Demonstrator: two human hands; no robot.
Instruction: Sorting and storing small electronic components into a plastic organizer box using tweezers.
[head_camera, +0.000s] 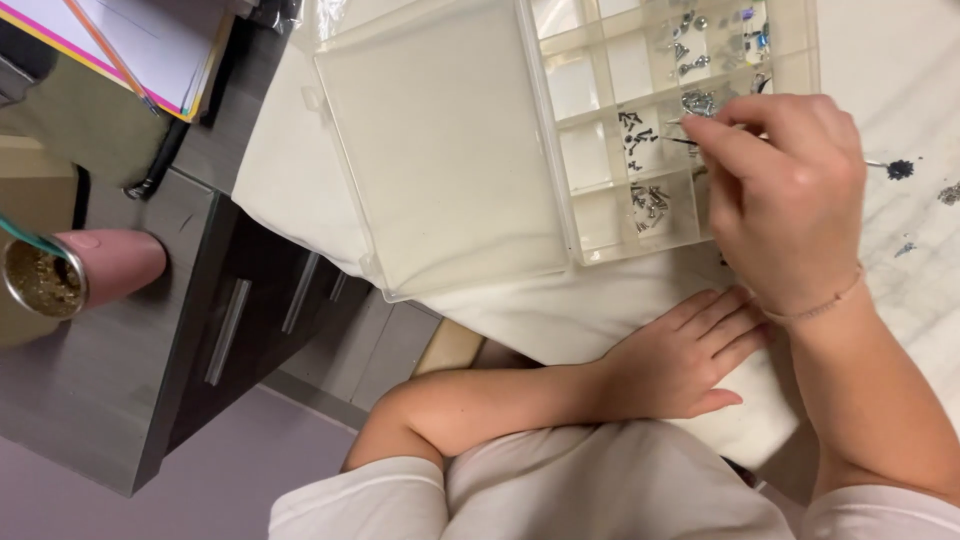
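Note:
My right hand (790, 200) pinches a thin dark tool (672, 141) over a clear plastic compartment box (600, 215). The tool's tip reaches into a compartment of small dark screws (636, 132). Its other end, a dark knob (900, 168), sticks out past my fingers on the right. Other compartments hold small metal parts (700, 45). The box's clear lid (440, 150) lies open to the left. My left hand (690, 355) rests flat, palm down, on the white cloth (560, 310) just below the box and holds nothing.
A dark drawer unit (230, 320) stands at the left. A pink cup (70, 272) with glittery contents sits on it. Papers with coloured edges (130, 40) lie at the top left. Dark specks (948, 193) dot the pale marbled surface at the right.

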